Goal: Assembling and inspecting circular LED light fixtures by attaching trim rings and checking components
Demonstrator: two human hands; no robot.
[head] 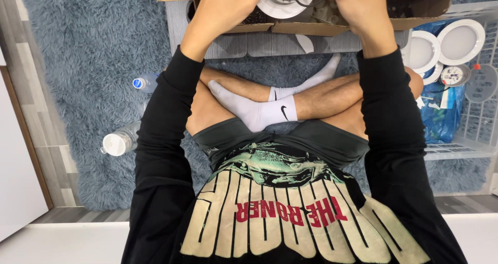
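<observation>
I sit cross-legged on a blue shaggy rug (83, 46) with both arms stretched forward. My left hand (228, 4) and my right hand (358, 4) grip a round white light fixture (285, 2) from either side, over an open cardboard box (415, 4) at the top edge. A dark wire loops across the fixture's back. Small white parts lie in the box under my right hand. My fingertips are partly cut off by the frame edge.
A white plastic crate (480, 134) at the right holds several round white lamps (460, 41) and a blue bag (441, 113). Two plastic bottles (122, 139) lie on the rug at the left. Wooden floor (31, 87) borders the rug on the left.
</observation>
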